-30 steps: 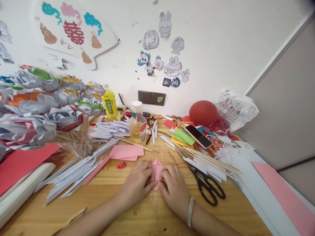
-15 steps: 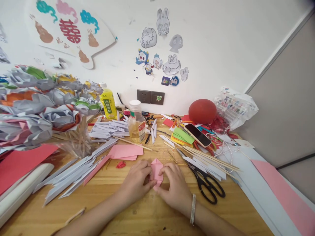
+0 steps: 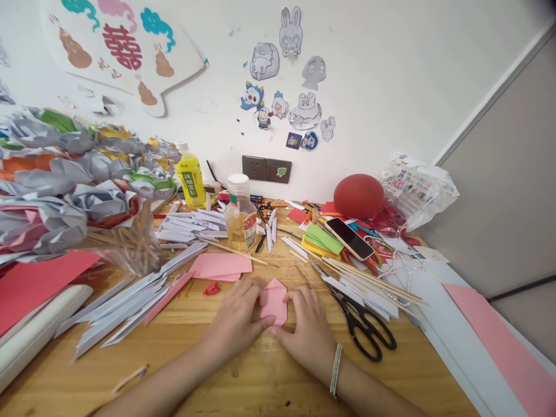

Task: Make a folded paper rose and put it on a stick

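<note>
Between my two hands is a small folded piece of pink paper (image 3: 274,302), its top end pointed and its lower edge folded. My left hand (image 3: 240,310) pinches its left side, thumb on the lower left part. On the right edge, the fingers of my right hand (image 3: 304,321) are curled against the paper, with the thumb at its bottom corner. Several pink paper sheets (image 3: 221,266) lie behind my left hand, near a crumpled red scrap (image 3: 212,289). Black-handled scissors (image 3: 367,327) rest to the right of my right hand.
White folded paper strips (image 3: 125,304) spread on the left, below a mass of paper flowers (image 3: 104,202). A clear bottle (image 3: 241,223) and a yellow bottle (image 3: 191,179) stand behind. Wooden sticks (image 3: 373,278), a phone (image 3: 350,238) and a red balloon (image 3: 358,197) are at right.
The pink paper looks wider and flatter between my fingers, and my hands have moved slightly apart. The camera view has shifted a little.
</note>
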### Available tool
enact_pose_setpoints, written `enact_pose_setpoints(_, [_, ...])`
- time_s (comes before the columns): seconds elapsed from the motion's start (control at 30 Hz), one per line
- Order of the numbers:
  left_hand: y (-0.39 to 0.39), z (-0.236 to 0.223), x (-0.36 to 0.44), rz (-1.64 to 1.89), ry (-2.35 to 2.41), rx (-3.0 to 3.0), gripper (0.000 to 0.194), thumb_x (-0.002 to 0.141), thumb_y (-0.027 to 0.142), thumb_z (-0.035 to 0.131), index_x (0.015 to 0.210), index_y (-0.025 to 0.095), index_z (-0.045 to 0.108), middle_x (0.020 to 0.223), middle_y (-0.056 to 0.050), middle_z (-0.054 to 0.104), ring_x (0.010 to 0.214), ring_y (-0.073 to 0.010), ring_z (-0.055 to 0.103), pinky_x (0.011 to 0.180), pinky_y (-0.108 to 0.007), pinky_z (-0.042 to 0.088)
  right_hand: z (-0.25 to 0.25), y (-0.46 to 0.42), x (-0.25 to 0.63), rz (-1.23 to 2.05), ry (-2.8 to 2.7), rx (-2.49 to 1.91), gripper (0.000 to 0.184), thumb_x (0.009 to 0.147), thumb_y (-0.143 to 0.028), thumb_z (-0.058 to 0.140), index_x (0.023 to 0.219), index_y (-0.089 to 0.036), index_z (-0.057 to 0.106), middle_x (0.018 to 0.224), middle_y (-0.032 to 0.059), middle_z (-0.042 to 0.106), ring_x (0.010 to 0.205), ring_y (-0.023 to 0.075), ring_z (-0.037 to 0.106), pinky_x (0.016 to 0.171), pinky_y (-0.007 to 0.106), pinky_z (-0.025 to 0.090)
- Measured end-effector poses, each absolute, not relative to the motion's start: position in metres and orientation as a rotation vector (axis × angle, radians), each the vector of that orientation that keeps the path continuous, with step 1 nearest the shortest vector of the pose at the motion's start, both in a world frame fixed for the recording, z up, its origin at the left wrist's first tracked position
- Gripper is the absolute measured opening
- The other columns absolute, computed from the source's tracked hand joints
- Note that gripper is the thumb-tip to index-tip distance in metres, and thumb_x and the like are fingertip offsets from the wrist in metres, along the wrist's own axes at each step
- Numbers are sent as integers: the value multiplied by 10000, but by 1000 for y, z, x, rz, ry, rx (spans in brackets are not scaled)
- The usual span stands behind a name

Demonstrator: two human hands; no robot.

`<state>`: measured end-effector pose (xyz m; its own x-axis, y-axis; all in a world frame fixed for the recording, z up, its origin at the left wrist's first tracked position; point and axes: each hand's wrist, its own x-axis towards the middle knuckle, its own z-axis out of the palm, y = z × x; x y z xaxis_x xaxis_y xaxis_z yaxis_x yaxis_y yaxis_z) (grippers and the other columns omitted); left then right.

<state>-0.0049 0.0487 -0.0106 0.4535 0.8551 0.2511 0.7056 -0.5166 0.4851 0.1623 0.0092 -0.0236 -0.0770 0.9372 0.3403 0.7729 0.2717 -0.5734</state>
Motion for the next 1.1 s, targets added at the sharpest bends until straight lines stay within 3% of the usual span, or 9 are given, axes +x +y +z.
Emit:
enact_pose_setpoints(0.13, [57,-13,-18,779,1402,2485,149,796,251,604,917,178,559,952,-84,624,907,-260,565,772,-427,485,-23,10,164,361,-1926,-1538,321,619,-173,724,851,-201,504,887,20,524,852,221,486,755,343,400])
enact_pose_setpoints(0.27, [65,-16,-33,772,936,2784,351,877,90,422,1180,220,543,1199,-80,622,1139,-219,532,945,-403,454,-18,17,177,573,-2065,-1386,335,655,-137,729,924,-203,542,949,17,552,911,207,512,804,335,419])
enact_pose_setpoints(0.37, [64,-19,-38,705,777,2937,372,874,76,412,1181,220,564,1170,-77,656,1130,-228,559,924,-393,490,-13,26,193,718,-2142,-1246,382,662,-101,744,984,-199,563,1005,24,572,956,196,535,836,317,429])
enact_pose_setpoints(0.47, [57,-20,-38,728,844,3005,404,885,67,369,1241,188,516,1085,-106,686,1037,-226,610,851,-358,533,-6,30,205,580,-2097,-1260,274,715,-98,714,937,-192,583,987,34,584,963,200,540,850,328,422])
enact_pose_setpoints(0.57, [49,-21,-36,793,956,3015,445,892,61,315,1316,147,421,1037,-137,678,956,-217,628,794,-321,547,-3,27,206,401,-2218,-1156,176,759,-213,706,891,-204,589,940,24,607,893,197,545,793,323,424])
enact_pose_setpoints(0.67, [44,-19,-34,808,1017,2978,389,904,80,299,1253,131,463,993,-138,673,901,-210,632,774,-309,543,-5,20,199,172,-2434,-1060,98,824,-292,629,830,-203,588,845,25,629,773,194,531,699,318,416])
enact_pose_setpoints(0.83, [44,-11,-28,765,953,2901,276,944,191,333,896,190,604,846,-66,680,766,-183,627,709,-288,536,-8,20,200,94,-2447,-1150,102,887,-208,521,801,-187,572,818,35,625,753,177,538,673,286,431])
enact_pose_setpoints(1.1, [46,-12,-24,796,934,2938,315,954,189,316,842,208,610,823,-38,681,765,-180,621,720,-297,529,-8,25,208,29,-2518,-1091,122,895,-213,508,792,-187,568,826,48,611,757,186,528,673,299,442])
